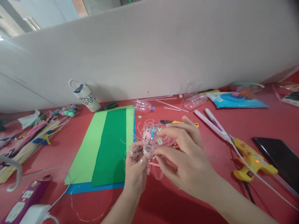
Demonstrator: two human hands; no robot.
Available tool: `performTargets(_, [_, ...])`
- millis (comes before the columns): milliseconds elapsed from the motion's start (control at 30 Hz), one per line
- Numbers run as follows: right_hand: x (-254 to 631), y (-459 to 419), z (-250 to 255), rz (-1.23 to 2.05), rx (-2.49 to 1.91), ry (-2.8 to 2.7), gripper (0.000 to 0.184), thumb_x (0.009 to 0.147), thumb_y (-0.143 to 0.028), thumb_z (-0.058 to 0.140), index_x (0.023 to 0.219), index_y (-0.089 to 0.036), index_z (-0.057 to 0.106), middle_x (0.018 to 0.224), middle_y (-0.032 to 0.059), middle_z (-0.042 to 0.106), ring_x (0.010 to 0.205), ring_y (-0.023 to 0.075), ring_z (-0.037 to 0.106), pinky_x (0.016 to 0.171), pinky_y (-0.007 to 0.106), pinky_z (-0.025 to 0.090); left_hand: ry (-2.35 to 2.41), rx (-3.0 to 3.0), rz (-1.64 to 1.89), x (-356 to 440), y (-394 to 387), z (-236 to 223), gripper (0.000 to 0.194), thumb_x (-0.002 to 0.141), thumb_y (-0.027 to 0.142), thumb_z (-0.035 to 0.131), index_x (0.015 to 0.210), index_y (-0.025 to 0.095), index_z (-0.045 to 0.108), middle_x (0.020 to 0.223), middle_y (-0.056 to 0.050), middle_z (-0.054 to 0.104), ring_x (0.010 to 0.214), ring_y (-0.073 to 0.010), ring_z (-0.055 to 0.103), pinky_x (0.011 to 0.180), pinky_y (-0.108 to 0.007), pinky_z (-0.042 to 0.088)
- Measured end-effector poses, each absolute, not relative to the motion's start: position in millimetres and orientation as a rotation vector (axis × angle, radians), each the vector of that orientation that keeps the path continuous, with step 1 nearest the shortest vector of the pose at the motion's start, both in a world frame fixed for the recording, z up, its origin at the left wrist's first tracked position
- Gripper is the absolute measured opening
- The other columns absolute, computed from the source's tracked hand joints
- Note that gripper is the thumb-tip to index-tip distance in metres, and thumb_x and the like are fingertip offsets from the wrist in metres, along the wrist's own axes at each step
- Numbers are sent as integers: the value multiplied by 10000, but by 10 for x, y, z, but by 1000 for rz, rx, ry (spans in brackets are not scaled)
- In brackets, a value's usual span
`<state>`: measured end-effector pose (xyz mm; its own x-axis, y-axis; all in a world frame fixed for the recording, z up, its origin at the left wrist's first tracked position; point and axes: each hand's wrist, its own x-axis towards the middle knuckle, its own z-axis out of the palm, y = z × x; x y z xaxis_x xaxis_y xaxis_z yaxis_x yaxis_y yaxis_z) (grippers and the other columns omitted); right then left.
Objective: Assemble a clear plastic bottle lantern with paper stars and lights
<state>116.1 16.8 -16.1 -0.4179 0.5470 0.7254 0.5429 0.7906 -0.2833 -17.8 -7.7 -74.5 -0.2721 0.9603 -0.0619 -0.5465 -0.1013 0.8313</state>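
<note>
In the middle of the head view is a clear plastic piece (149, 137) with thin curled strips and small coloured stars, some blue and pink. My left hand (136, 163) is closed around its near end, thumb on top. From the right, my right hand (184, 152) reaches over it, with thumb and forefinger pinched at its edge; what exactly lies between those fingertips is too small to make out. Behind the right hand, a yellow-handled tool (177, 123) is partly hidden. A small green star (140, 117) lies beyond the piece on the red table (168, 205).
Green and blue paper sheets (112, 149) lie at left, near a white tumbler (87, 98). Clear bottles (143, 106) and pink sticks lie at the back. At right are a pink straightener (211, 126), a yellow glue gun (253, 158), its cable and a black phone (277, 158).
</note>
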Motion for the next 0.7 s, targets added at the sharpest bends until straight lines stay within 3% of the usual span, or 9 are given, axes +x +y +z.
performTargets(133, [1147, 163, -199, -86, -806, -2089, 102, 759, -100, 598, 712, -189, 612, 1052, 45, 570, 1085, 216, 457, 1094, 535, 229, 926, 659, 1659, -185, -70, -764, 249, 625, 247, 785, 822, 215, 638, 756, 21, 631, 692, -88, 575, 667, -185, 464])
performTargets(700, [1074, 152, -295, -302, -804, -2060, 104, 784, -96, 581, 773, -199, 592, 947, 13, 666, 1020, 191, 537, 1108, 513, 242, 984, 713, 1688, -186, -96, -770, 240, 641, 253, 770, 835, 220, 633, 763, 10, 641, 689, -115, 601, 680, -235, 489])
